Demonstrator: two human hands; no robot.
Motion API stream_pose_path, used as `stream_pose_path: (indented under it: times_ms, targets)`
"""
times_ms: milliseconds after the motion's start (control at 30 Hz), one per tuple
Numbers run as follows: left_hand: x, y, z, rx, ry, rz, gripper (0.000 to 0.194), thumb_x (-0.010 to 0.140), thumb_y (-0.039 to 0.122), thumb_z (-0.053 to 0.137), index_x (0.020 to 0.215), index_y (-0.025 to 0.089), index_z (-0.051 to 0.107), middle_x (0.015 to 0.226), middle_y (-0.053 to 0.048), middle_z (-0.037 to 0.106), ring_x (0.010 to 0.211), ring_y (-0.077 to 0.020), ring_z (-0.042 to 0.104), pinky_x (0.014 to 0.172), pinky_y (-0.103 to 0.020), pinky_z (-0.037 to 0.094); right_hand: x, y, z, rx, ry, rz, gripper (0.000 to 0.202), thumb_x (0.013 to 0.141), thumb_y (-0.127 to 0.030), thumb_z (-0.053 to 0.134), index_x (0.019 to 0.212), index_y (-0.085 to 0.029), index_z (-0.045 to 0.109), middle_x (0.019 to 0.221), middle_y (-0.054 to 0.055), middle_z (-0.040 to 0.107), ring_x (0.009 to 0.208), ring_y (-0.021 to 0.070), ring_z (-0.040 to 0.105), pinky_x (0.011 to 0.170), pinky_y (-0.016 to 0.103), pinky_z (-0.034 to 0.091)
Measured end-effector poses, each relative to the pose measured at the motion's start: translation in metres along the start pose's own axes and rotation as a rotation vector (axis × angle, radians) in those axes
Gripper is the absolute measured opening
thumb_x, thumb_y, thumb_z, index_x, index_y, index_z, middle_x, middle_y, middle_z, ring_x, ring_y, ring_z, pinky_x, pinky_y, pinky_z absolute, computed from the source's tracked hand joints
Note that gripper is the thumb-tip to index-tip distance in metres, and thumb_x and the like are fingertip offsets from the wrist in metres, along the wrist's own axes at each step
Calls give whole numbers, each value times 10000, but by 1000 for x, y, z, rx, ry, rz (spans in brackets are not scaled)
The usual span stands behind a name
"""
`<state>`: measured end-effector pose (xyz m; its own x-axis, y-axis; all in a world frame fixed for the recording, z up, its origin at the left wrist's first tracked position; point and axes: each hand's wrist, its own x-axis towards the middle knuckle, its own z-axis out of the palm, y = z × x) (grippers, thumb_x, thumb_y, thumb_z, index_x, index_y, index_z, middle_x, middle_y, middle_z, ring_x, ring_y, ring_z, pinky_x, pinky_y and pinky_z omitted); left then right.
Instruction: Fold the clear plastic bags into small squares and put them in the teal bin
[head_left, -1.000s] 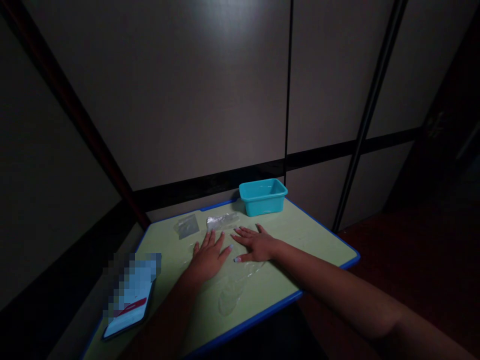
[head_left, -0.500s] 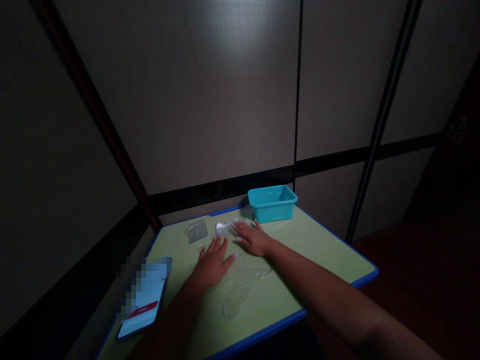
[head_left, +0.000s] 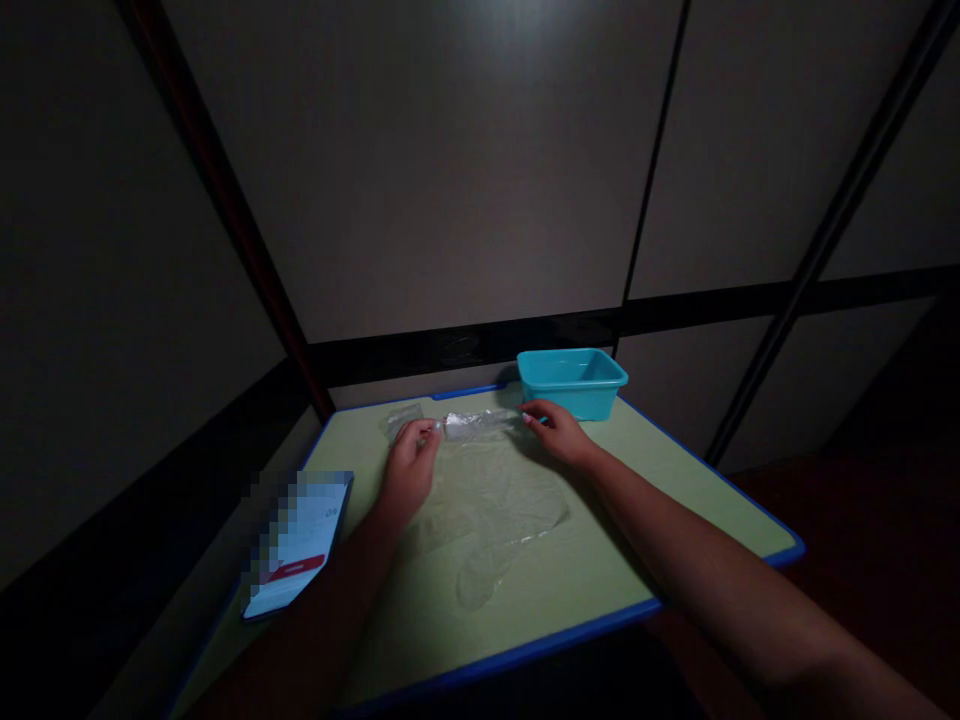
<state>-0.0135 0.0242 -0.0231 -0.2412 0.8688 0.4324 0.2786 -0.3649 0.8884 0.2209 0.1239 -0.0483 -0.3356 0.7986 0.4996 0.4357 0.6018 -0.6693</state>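
A thin clear plastic film lies wrinkled on the table, with a rounded lobe at its near end; its exact kind is hard to make out. At its far side is a shiny, crumpled strip of clear plastic. My left hand is closed in a pinch at the strip's left end. On the opposite end, the thumb and fingertips of my right hand pinch the plastic, just in front of the turquoise basket. A small clear packet sits partly behind my left hand.
The pale green table has a raised blue edge. A phone with a lit, partly blurred screen rests at the left, beside my left forearm. Dark cabinet panels stand directly behind the table.
Both hands were spread flat on the film; they have moved to the far side and farther apart, and their fingers have closed into pinches. The view has also shifted.
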Motion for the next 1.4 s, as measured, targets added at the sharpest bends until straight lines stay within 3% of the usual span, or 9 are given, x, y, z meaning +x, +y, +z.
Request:
stream_pose_path:
  times_ms: [100, 200, 467, 867, 1000, 1100, 1233, 1333, 1400]
  targets:
    - [1, 8, -5, -688, -42, -407, 435, 819, 571, 337, 716, 182, 504, 633, 7, 453, 535, -129, 486, 422, -229, 385, -2, -2, -3, 23, -13, 30, 266, 815, -327, 485, 983, -156, 600, 908, 76, 640, 820, 186, 587, 706, 314, 470]
    - [0, 14, -11, -1025, -110, -547, 495, 825, 610, 274, 658, 181, 457, 564, 28, 381, 445, -105, 406, 380, -211, 318, -4, -2, -4, 13, -25, 18, 261, 816, -340, 478, 954, -154, 601, 843, 70, 647, 760, 183, 584, 671, 306, 462]
    - [-5, 25, -17, -1148, -197, -488, 493, 835, 606, 254, 607, 194, 400, 549, 32, 348, 428, -103, 362, 384, -220, 302, -3, 5, -6, -42, -70, 47, 297, 830, -400, 443, 871, -147, 594, 739, 56, 636, 640, 162, 563, 578, 263, 432]
    - [-8, 30, -15, -1140, -287, -490, 525, 818, 630, 227, 564, 197, 382, 524, 35, 327, 418, -102, 356, 381, -220, 296, -3, 6, -5, -89, -120, 65, 317, 840, -426, 408, 730, -166, 554, 603, 6, 576, 556, 127, 513, 522, 227, 370]
    - [-8, 32, -12, -1026, -308, -474, 489, 815, 604, 280, 554, 197, 357, 509, 47, 310, 405, -92, 341, 373, -205, 271, -2, 4, -4, -117, -108, 71, 325, 834, -425, 410, 703, -163, 550, 598, 6, 569, 553, 122, 494, 514, 225, 346]
    - [-8, 30, -5, -778, -254, -417, 436, 777, 572, 392, 555, 202, 333, 486, 69, 286, 375, -73, 270, 364, -195, 212, -2, 3, -4, -133, -112, 68, 327, 832, -413, 408, 682, -158, 548, 595, 10, 566, 554, 121, 483, 517, 227, 333]
    - [-14, 22, 3, -11, -93, -82, 384, 732, 442, 510, 518, 199, 302, 464, 79, 261, 405, -68, 239, 423, -208, 171, -1, 4, -4, -142, -111, 62, 324, 829, -406, 413, 693, -152, 561, 602, 12, 568, 561, 120, 474, 517, 227, 314]
    - [-19, 16, 5, 520, -202, 175, 372, 755, 391, 492, 500, 193, 306, 446, 72, 277, 442, -80, 273, 471, -227, 173, -2, 5, -4, -140, -124, 60, 337, 829, -420, 413, 693, -153, 568, 597, 9, 569, 560, 119, 467, 521, 228, 303]
    - [-22, 14, 5, 674, -323, 232, 366, 784, 388, 451, 508, 195, 306, 448, 69, 292, 444, -86, 286, 479, -233, 174, -2, 5, -4, -140, -137, 59, 346, 831, -426, 409, 691, -154, 572, 591, 7, 570, 559, 120, 462, 527, 231, 300]
